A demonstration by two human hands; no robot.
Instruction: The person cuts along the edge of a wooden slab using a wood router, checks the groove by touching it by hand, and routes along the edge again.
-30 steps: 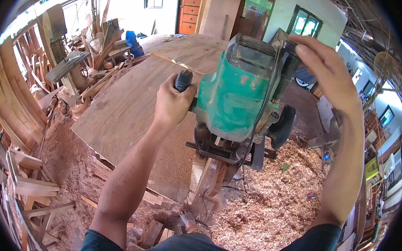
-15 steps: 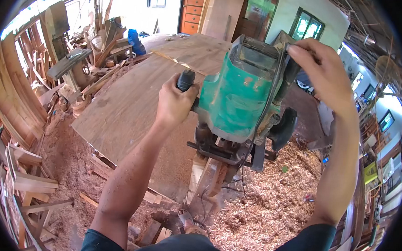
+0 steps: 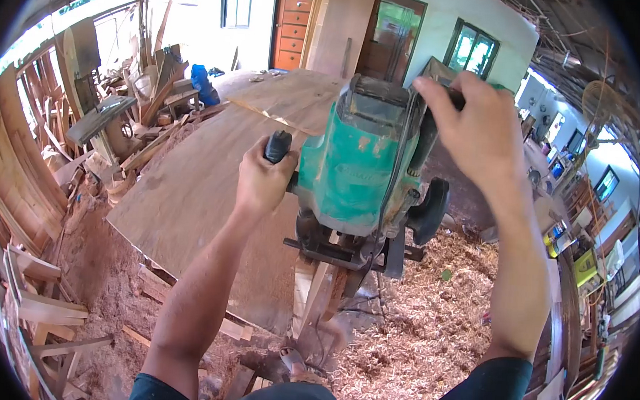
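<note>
A green plunge router (image 3: 354,176) with black fittings stands upright in front of me. Its base sits over a narrow strip of wood (image 3: 319,292). My left hand (image 3: 261,182) is wrapped around the black side handle (image 3: 278,146). At the router's upper right, my right hand (image 3: 482,125) is closed over the top of a dark grip, with thumb and fingers bent; the palm side is hidden. Below that hand, a round black knob (image 3: 429,210) sticks out. A dark power cord (image 3: 388,189) runs down the router's body.
A large plywood sheet (image 3: 211,186) lies left of the router. Wood shavings (image 3: 430,317) cover the floor at right. Scrap timber (image 3: 145,116) and a blue bag (image 3: 204,85) are at left. My foot (image 3: 294,361) shows below. An orange drawer cabinet (image 3: 292,26) stands behind.
The router and both hands appear farther left and slightly lower as the view shifts. My right hand has come inward over the grip's top, its fingers more bent. My left hand keeps its hold.
</note>
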